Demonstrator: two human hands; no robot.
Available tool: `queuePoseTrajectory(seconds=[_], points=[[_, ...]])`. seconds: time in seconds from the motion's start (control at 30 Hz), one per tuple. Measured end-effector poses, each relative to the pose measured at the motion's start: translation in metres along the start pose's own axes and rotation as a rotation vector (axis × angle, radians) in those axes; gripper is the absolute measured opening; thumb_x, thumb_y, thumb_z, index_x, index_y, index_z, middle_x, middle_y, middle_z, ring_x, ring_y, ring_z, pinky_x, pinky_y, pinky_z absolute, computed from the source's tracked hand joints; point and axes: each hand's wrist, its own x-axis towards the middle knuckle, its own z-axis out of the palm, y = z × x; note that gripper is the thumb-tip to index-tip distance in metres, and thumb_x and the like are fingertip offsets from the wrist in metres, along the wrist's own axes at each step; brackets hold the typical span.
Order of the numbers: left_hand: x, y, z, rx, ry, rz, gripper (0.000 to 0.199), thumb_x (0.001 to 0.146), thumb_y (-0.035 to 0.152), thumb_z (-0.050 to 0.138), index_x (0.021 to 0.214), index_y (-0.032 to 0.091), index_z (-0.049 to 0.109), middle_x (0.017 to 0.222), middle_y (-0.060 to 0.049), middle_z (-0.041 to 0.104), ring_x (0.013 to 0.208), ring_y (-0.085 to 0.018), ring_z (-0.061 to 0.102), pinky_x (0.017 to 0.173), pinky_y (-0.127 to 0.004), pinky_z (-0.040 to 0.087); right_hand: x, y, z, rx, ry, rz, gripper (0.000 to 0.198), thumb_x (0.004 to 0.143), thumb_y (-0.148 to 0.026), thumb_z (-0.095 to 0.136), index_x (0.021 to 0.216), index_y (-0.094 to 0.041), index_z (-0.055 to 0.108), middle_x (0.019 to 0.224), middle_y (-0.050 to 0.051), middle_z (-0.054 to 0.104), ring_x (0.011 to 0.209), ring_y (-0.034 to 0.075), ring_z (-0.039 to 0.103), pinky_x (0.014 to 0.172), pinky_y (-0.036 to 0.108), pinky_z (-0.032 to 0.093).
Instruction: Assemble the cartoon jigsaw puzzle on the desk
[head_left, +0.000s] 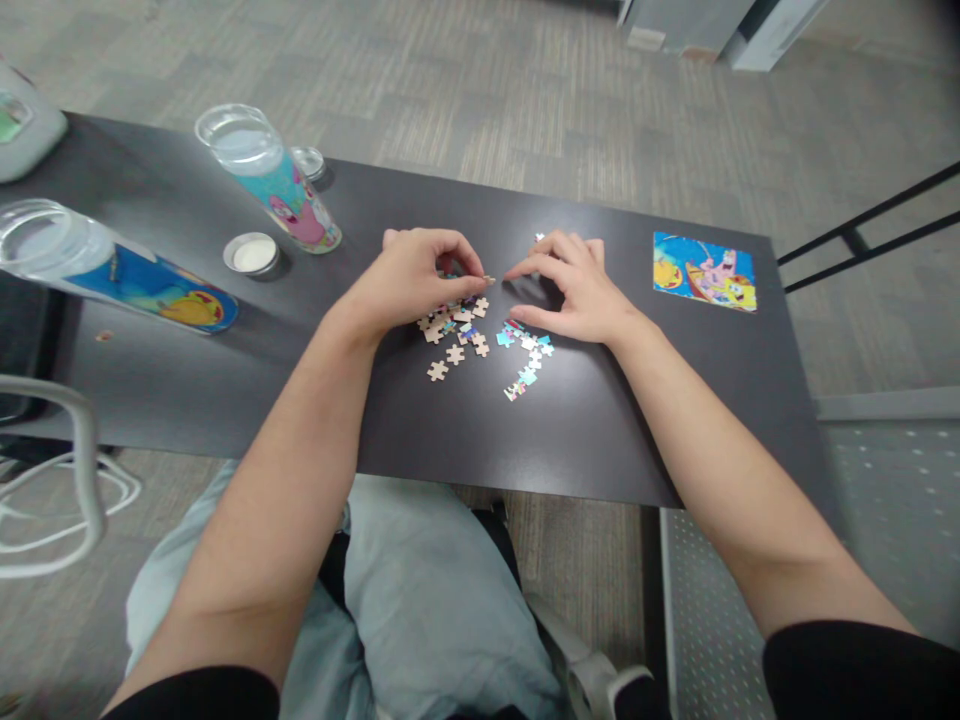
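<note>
My left hand (424,275) is over a pile of loose jigsaw pieces (433,333), its thumb and fingers closed on a jigsaw piece (489,281) that shows at the fingertips. Many of the pile's pieces lie with their plain wooden backs up. My right hand (574,285) is open and holds nothing, thumb and fingers apart. Just below its thumb, several colored pieces (534,350) form a curved, partly touching group on the table. Beyond the right fingers another piece (539,238) shows, partly hidden by the hand.
A cartoon picture card (705,272) lies at the table's right. On the left are two clear cartoon-printed tubes (289,195) (161,285), a round lid (253,254) and another lid (308,161). A white container (26,125) stands at the far left corner of the dark table (450,430).
</note>
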Motion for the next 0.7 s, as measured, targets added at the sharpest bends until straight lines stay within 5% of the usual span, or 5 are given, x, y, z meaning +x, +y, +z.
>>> queuePoseTrajectory(seconds=[0.13, 0.23, 0.47, 0.57, 0.7], points=[[0.002, 0.010, 0.015, 0.054, 0.115, 0.074, 0.008, 0.100, 0.044, 0.094, 0.100, 0.036, 0.094, 0.116, -0.002, 0.095, 0.113, -0.034, 0.079, 0.138, -0.074, 0.039, 0.000, 0.001, 0.002, 0.012, 0.026, 0.002, 0.070, 0.119, -0.092, 0.071, 0.161, -0.039, 0.088, 0.158, 0.018, 0.082, 0.152, 0.054, 0.072, 0.133, 0.082, 0.047], [0.004, 0.012, 0.019, 0.093, 0.061, 0.114, 0.005, 0.099, 0.042, 0.095, 0.099, 0.037, 0.096, 0.119, -0.003, 0.096, 0.122, -0.038, 0.081, 0.137, -0.073, 0.037, 0.000, 0.001, 0.000, 0.005, 0.018, 0.019, 0.067, 0.120, -0.092, 0.070, 0.160, -0.042, 0.090, 0.157, 0.016, 0.082, 0.152, 0.054, 0.071, 0.134, 0.083, 0.046], [-0.002, -0.002, -0.003, 0.070, -0.017, 0.068, 0.026, 0.092, 0.058, 0.105, 0.108, 0.038, 0.099, 0.124, -0.004, 0.093, 0.118, -0.035, 0.081, 0.139, -0.067, 0.038, -0.001, -0.005, -0.006, 0.001, -0.033, -0.020, 0.059, 0.125, -0.088, 0.066, 0.147, -0.045, 0.101, 0.152, 0.014, 0.084, 0.143, 0.049, 0.073, 0.133, 0.079, 0.043], [-0.003, -0.007, -0.007, 0.105, -0.062, 0.078, 0.041, 0.081, 0.064, 0.115, 0.107, 0.037, 0.100, 0.131, -0.006, 0.090, 0.135, -0.041, 0.077, 0.137, -0.064, 0.040, 0.001, -0.006, -0.005, 0.010, 0.047, 0.048, 0.070, 0.129, -0.089, 0.052, 0.136, -0.042, 0.103, 0.149, 0.014, 0.086, 0.140, 0.046, 0.071, 0.133, 0.079, 0.041], [-0.003, -0.006, -0.005, 0.130, -0.080, 0.080, 0.032, 0.085, 0.060, 0.112, 0.103, 0.036, 0.099, 0.130, -0.006, 0.089, 0.140, -0.041, 0.073, 0.138, -0.064, 0.037, 0.003, -0.001, -0.001, -0.022, 0.152, 0.197, 0.084, 0.132, -0.090, 0.036, 0.124, -0.037, 0.101, 0.148, 0.015, 0.088, 0.139, 0.045, 0.069, 0.131, 0.082, 0.035]])
